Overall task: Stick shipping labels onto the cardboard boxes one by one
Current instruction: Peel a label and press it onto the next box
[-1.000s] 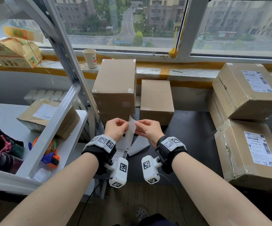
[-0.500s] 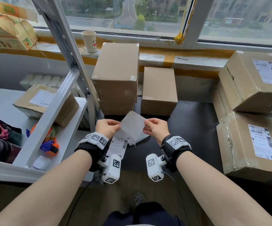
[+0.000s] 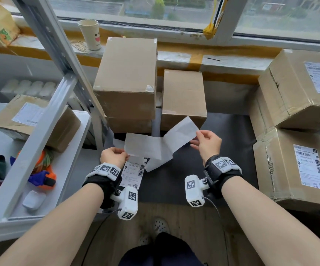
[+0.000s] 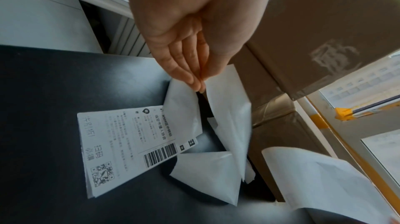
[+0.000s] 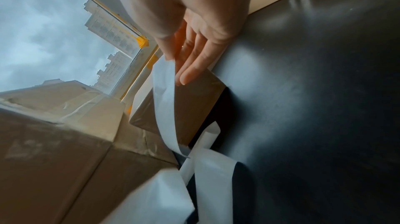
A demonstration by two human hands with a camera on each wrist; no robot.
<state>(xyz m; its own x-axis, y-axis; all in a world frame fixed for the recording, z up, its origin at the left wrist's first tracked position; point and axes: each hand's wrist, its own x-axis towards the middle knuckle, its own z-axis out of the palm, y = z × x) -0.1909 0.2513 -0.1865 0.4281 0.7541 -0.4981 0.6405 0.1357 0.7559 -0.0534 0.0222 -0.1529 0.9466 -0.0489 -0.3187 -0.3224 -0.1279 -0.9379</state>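
Note:
Above the black table (image 3: pixel 230 156), my two hands stretch a blank white sheet (image 3: pixel 163 143) between them. My left hand (image 3: pixel 124 153) pinches its left end together with a printed shipping label (image 3: pixel 134 173) that hangs below the wrist. My right hand (image 3: pixel 195 136) pinches the sheet's right corner, raised and out to the right. Two plain cardboard boxes stand just behind: a tall box (image 3: pixel 128 77) and a smaller box (image 3: pixel 183 96). The left wrist view shows my left hand (image 4: pixel 199 87) on the paper above the label (image 4: pixel 129 142). In the right wrist view, my right hand (image 5: pixel 173 63) holds the sheet (image 5: pixel 166 99).
Two labelled boxes (image 3: pixel 299 89) (image 3: pixel 297 166) are stacked at the right. Another labelled box (image 3: pixel 34 121) sits on the white shelf (image 3: pixel 74 150) at the left, behind a slanted metal bar (image 3: pixel 40 135). A paper cup (image 3: pixel 90 34) stands on the sill. A loose white paper (image 3: pixel 156 165) lies on the table.
My hands were close together on the paper; the right hand has pulled its end up and to the right, spreading the white sheet out. The left hand stayed in place with the label.

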